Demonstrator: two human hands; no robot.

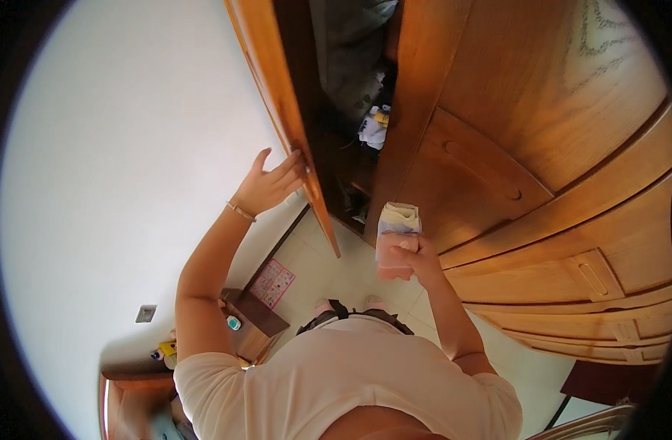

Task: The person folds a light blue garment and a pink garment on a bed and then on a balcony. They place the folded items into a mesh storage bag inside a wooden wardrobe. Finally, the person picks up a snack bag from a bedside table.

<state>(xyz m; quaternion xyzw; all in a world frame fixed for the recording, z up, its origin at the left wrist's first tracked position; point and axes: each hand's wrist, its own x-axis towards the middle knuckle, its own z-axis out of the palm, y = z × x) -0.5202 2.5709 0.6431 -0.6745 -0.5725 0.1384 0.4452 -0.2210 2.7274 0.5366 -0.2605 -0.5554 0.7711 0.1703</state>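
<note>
My left hand [272, 181] has its fingers stretched out against the edge of a wooden wardrobe door [296, 121], which stands ajar. The thumb points up, away from the fingers. Folded cloths [397, 253], pink below with bluish and cream layers above, are in my right hand [422, 258]. My thumb lies across their near side. Between the door and the wardrobe front is the dark inside of the wardrobe [343, 158], where dark garments hang and a white and yellow item [375, 126] lies; much of it is in shadow.
Closed wooden wardrobe doors [556, 139] with recessed handles curve along the right. A white wall [131, 161] runs along the left. Below my left arm are a small brown cabinet [257, 323] and a pink printed sheet [272, 284]. My feet stand on pale floor tiles [351, 275].
</note>
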